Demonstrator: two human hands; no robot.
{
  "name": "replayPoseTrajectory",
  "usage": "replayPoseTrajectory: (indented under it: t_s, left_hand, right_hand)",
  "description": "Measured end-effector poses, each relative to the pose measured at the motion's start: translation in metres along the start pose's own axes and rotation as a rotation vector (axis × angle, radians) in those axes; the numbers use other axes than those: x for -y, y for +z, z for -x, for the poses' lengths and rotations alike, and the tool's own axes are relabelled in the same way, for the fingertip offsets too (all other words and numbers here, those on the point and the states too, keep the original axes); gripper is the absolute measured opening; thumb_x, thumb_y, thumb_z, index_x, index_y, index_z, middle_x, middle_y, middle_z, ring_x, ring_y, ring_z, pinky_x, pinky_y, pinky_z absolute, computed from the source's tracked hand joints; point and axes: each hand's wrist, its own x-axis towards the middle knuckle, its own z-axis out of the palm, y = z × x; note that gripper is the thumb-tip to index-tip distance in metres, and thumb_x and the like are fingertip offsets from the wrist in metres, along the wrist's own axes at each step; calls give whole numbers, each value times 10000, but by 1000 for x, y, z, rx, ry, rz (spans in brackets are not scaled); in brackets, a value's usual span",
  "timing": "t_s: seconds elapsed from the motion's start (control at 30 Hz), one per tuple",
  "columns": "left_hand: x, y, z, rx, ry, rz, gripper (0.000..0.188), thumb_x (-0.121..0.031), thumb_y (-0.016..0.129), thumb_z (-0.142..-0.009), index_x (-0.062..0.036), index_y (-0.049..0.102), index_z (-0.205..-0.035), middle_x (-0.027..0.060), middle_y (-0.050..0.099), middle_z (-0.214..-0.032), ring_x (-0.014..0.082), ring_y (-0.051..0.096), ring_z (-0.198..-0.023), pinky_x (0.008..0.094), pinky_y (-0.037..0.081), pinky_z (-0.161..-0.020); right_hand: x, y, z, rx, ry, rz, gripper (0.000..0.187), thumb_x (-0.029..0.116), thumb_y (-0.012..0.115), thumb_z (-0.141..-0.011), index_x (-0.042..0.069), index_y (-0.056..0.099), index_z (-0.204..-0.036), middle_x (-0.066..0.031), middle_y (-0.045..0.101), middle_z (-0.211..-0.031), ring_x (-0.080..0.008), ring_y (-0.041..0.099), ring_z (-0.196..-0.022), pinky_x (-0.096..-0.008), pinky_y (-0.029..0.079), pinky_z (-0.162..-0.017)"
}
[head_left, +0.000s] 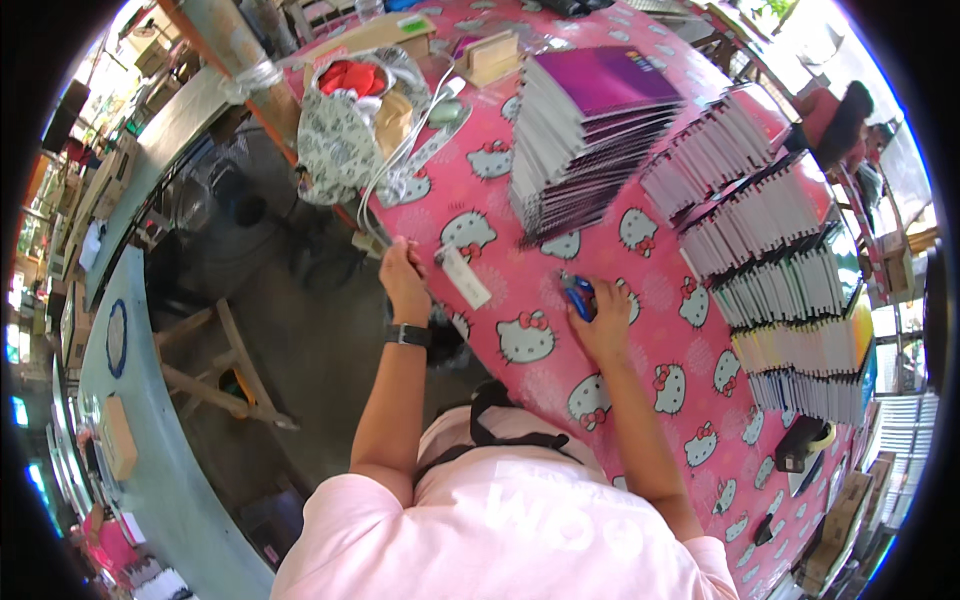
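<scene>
My left hand (pixel 403 280), a dark watch on its wrist, is closed at the table's left edge. What its fingers hold is too small to make out; a white cord (pixel 372 195) hangs down close by. Just right of that hand, a flat white rectangular piece (pixel 463 279) lies on the pink tablecloth (pixel 480 195), which is printed with cartoon cats. My right hand (pixel 606 312) rests low over the cloth, its fingers closed around blue-handled pliers (pixel 578 298). The jaws of the pliers point away from me, toward the far left.
A tall stack of purple wire-bound notebooks (pixel 615 85) stands beyond my right hand. Rows of bound books (pixel 790 280) line the right side. A patterned cloth bag (pixel 345 145) with red fabric sits far left. A tape dispenser (pixel 803 445) is at right; a wooden trestle (pixel 225 365) stands left.
</scene>
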Motion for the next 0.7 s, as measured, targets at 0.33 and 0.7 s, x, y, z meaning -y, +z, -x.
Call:
replayPoseTrajectory:
  t_s: [0.33, 0.7]
  left_hand:
    - [79, -155, -74, -370, 37, -957, 451, -410, 514, -905, 2, 548, -1085, 161, 554, -1029, 272, 521, -957, 387, 406, -832]
    - [17, -18, 46, 357, 886, -1364, 898, -387, 676, -759, -27, 197, -1429, 251, 198, -1462, 446, 149, -1355, 534, 142, -1086]
  right_hand:
    - [3, 10, -1, -94, -106, 47, 473, 267, 682, -718, 71, 527, -1120, -119, 549, -1041, -325, 490, -996, -475, 381, -842]
    - [-1, 5, 3, -43, -34, 51, 512, 249, 692, -694, 86, 508, -1144, -128, 540, -1024, -325, 485, -982, -468, 383, -827]
